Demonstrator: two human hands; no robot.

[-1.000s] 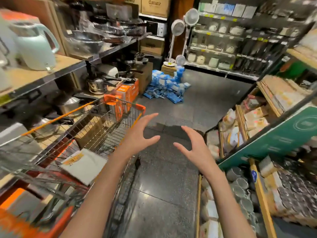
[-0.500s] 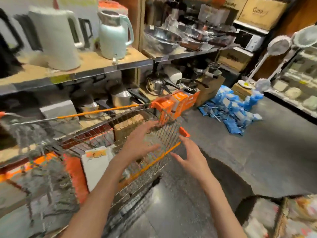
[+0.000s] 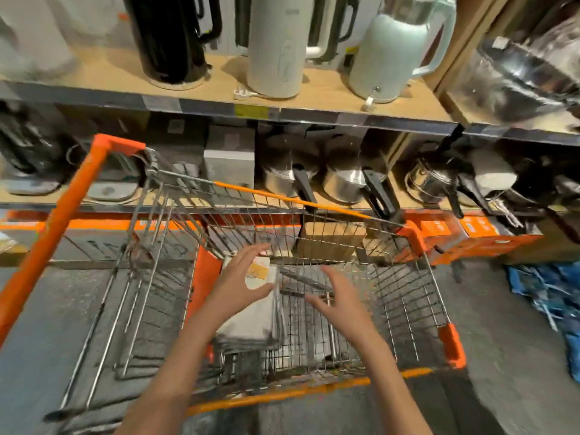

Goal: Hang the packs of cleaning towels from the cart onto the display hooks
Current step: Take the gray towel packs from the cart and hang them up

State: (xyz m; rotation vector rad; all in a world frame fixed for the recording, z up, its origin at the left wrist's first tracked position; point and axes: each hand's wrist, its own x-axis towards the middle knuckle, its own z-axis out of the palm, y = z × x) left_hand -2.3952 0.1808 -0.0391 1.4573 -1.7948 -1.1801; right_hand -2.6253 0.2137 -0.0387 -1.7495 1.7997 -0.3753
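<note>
An orange-trimmed wire cart [image 3: 414, 296] stands right below me, in front of the shelves. A stack of grey cleaning towel packs [image 3: 251, 321] with a white and yellow label lies in its basket, against the left side. My left hand [image 3: 241, 281] hovers over the top pack with fingers spread, thumb near the label; whether it touches is unclear. Over the wire bottom to the right, my right hand [image 3: 335, 296] is spread and holds nothing. No display hooks are in view.
Behind the cart, a wooden shelf [image 3: 314, 98] carries kettles and jugs, and steel pots with black handles [image 3: 351, 180] sit on the shelf below. Orange boxes [image 3: 477, 237] line the floor by the cart. Blue packs [image 3: 552, 296] lie on the grey floor at right.
My view has swung left and down from the aisle onto the cart. Both hands have moved from mid-air into the basket, the left one arriving over the towel packs.
</note>
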